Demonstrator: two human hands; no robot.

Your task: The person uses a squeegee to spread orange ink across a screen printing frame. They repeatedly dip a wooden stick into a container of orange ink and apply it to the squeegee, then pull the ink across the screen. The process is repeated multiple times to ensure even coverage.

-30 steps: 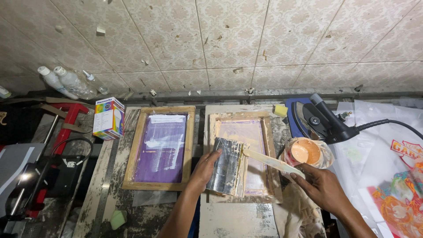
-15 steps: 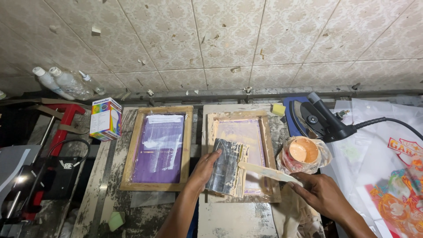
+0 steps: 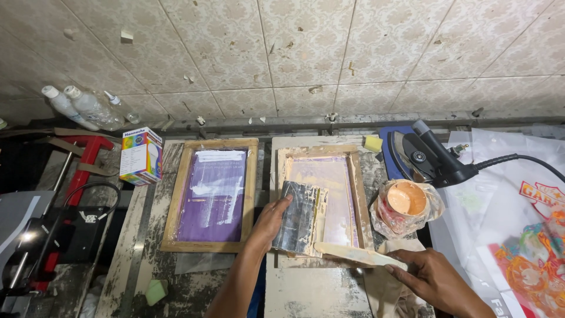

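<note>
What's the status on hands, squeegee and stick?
Left hand holds squeegee on right screen frame. Right hand grips flat stick. Nothing blocking.

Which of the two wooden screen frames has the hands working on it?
The right frame: the left hand presses a squeegee onto it, and the right hand holds a stick at its lower edge. The left frame lies untouched.

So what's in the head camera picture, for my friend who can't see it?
A person's left hand holds a paint-smeared squeegee on a wooden screen frame, while the right hand holds a flat stick. Nearby sit a second frame with purple mesh, a pot of orange paint and an iron.
</note>
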